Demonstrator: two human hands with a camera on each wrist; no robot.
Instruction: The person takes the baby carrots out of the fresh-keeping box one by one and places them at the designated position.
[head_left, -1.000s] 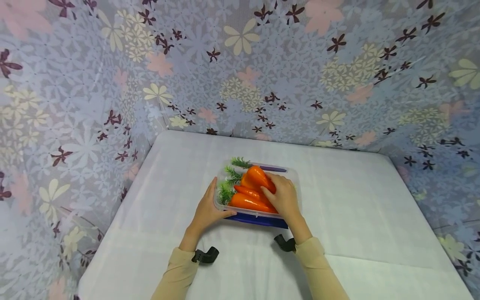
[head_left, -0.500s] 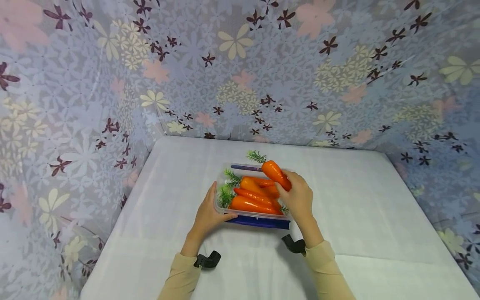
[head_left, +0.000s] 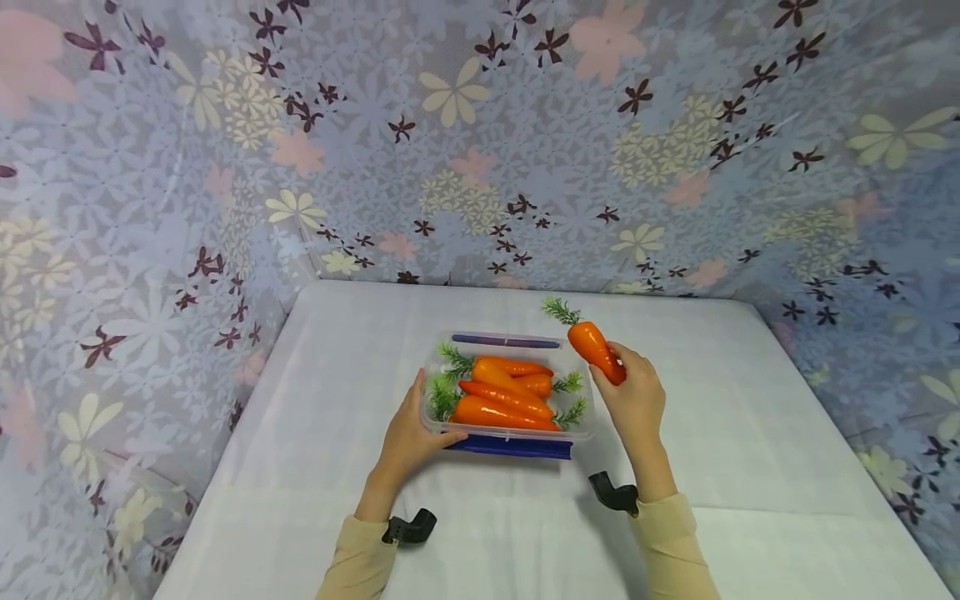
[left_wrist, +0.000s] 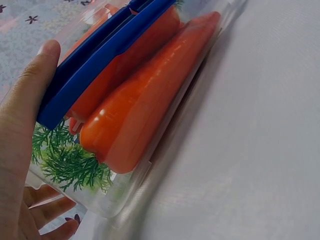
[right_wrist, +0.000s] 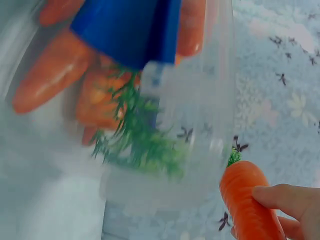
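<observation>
A clear plastic food container (head_left: 583, 408) with blue clip flaps (head_left: 510, 447) stands on the table, holding several orange carrots (head_left: 504, 412) with green leafy tops. My left hand (head_left: 405, 435) grips its left end, thumb by the front blue flap and fingers along the side; the left wrist view shows the thumb (left_wrist: 37, 75) against that flap. Right of the container, my right hand (head_left: 633, 396) pinches one carrot (head_left: 588, 340) by its narrow end, the leafy top pointing up and left. In the right wrist view, the thumb lies across this carrot (right_wrist: 245, 200).
A white cloth (head_left: 750, 417) covers the table. Flower-patterned fabric (head_left: 480, 167) rises behind it and at both sides. A black wrist mount (head_left: 411, 527) sits at the left wrist, another black mount (head_left: 613, 493) at the right.
My right hand has lifted a carrot out of the container and moved it to the right, beyond the container's right end. The left hand keeps its hold on the container's left end.
</observation>
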